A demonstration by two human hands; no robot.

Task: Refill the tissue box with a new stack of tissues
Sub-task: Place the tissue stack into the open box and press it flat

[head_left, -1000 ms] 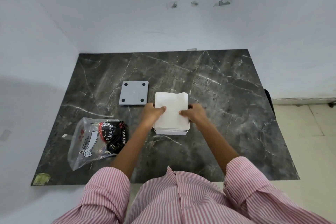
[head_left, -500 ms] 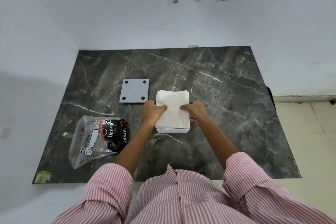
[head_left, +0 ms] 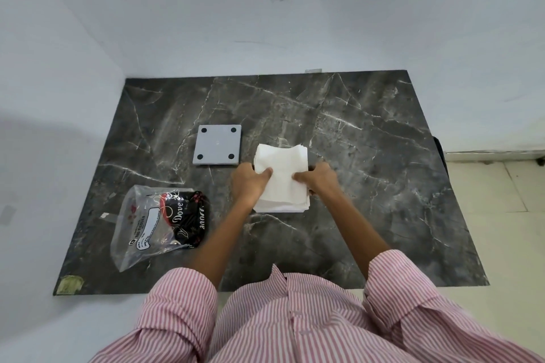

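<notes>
- The fingers (head_left: 267, 173) of the left hand (head_left: 249, 186) are curled against the left edge of the stack of tissues (head_left: 281, 177), with the thumb laid on top. The right hand (head_left: 320, 183) mirrors this on the right edge, so both hands pinch the stack between them.
- Far left on the dark marbled worktop (head_left: 368, 156) lies a clear plastic bag (head_left: 138, 230), well apart from the hands. "Dove" reads plainly in white script on its dark red-and-black panel. A white label beside it carries the word "TISSUES", and the smaller print is too fine to read.
- Behind the bag and just left of the stack lies a grey square plate (head_left: 217, 144) with four black dots at its corners. It is probably the box's removable base, and no writing shows on it.
- The stack sits mid-worktop, with a crisp white edge under its near side. I take that edge to be the tissue box (head_left: 280, 210), though most of it is hidden.
- Judged step: seating the new stack into the open box.
- The next move seems to call for even downward pressure from both sides, keeping the sheets square and their corners unfolded. After that, the grey plate would need fitting on.
</notes>
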